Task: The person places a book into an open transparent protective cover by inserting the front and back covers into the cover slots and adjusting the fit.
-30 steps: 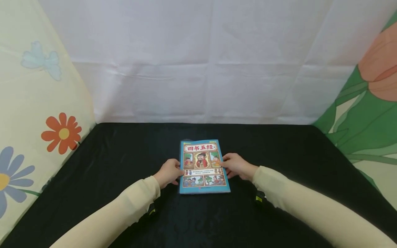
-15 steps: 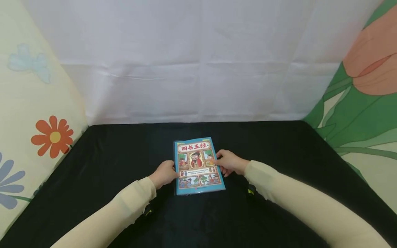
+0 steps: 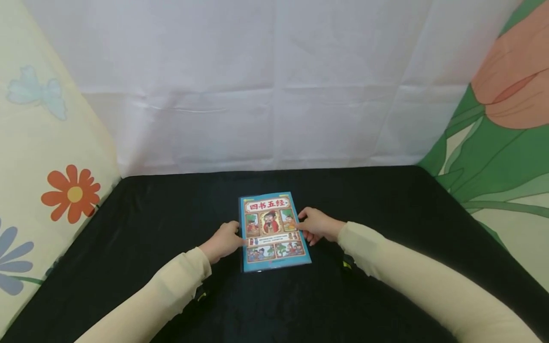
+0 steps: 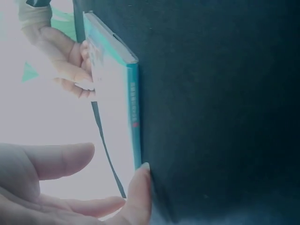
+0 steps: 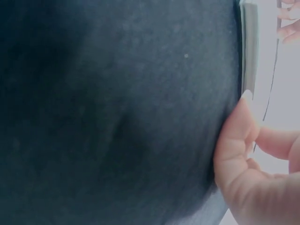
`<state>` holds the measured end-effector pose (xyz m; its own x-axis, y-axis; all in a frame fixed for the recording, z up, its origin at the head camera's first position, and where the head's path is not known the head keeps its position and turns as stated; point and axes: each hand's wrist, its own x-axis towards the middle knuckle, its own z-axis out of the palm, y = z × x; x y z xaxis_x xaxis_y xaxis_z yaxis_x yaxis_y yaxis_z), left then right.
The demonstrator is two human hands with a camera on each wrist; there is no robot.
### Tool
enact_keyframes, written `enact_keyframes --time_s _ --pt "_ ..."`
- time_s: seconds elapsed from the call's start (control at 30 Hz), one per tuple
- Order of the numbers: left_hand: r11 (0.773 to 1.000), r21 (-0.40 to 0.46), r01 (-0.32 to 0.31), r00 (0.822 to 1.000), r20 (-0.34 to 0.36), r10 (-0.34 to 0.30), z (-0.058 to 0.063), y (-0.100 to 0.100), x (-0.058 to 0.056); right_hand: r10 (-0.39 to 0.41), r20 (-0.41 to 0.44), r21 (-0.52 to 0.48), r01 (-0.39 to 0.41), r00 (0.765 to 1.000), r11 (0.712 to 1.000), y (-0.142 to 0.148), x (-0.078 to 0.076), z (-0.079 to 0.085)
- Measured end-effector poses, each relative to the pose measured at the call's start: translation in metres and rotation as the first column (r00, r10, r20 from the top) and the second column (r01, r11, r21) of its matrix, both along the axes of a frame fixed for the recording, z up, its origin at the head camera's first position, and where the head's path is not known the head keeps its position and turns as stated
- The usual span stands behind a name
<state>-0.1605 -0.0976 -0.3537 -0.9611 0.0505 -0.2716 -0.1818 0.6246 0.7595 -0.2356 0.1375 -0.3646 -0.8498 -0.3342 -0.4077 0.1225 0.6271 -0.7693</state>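
A book (image 3: 269, 233) with a blue cover, cartoon panels and red title characters lies face up on the black cloth. My left hand (image 3: 223, 241) is at its left side. In the left wrist view, one fingertip (image 4: 144, 171) touches the blue spine, while the thumb stands apart above the cover. Along the opposite side, my right hand (image 3: 319, 225) holds the book by its edge. The right wrist view shows a curled finger (image 5: 234, 131) against the page edges, with the thumb near it over the cover. Undersides of both hands are partly hidden.
Black cloth (image 3: 180, 200) covers the table around the book. Behind it hangs a white sheet (image 3: 206, 124). Flower-printed panels flank the left (image 3: 64, 152) and right (image 3: 506, 157) sides. Light sleeves cover both forearms, with dark wrist cameras beneath.
The book has turned slightly counterclockwise on the cloth. My left thumb has drawn back from the cover towards its left edge. The head view has also shifted a little.
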Motion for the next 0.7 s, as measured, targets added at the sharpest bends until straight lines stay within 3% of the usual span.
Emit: enact_keyframes --time_s 0.23,0.43,0.6,0.7 --pt "1.0 0.005 0.012 1.0 -0.019 -0.012 0.002 -0.002 0.001 0.024 0.018 -0.002 -0.024 1.0 1.0 0.004 0.0 0.0" --pt "1.0 -0.003 0.002 0.999 -0.043 -0.002 0.003 -0.007 0.004 0.086 0.035 0.065 -0.088 0.996 0.994 0.004 0.0 0.009" --pt "0.998 0.062 0.023 0.995 -0.1 -0.017 0.011 -0.009 0.005 0.127 -0.034 0.117 -0.123 0.991 0.986 0.002 0.003 0.018" --pt "0.996 0.061 0.065 0.987 -0.152 -0.055 0.016 -0.01 0.005 0.173 -0.137 0.141 -0.154 0.975 0.978 0.0 0.006 0.023"
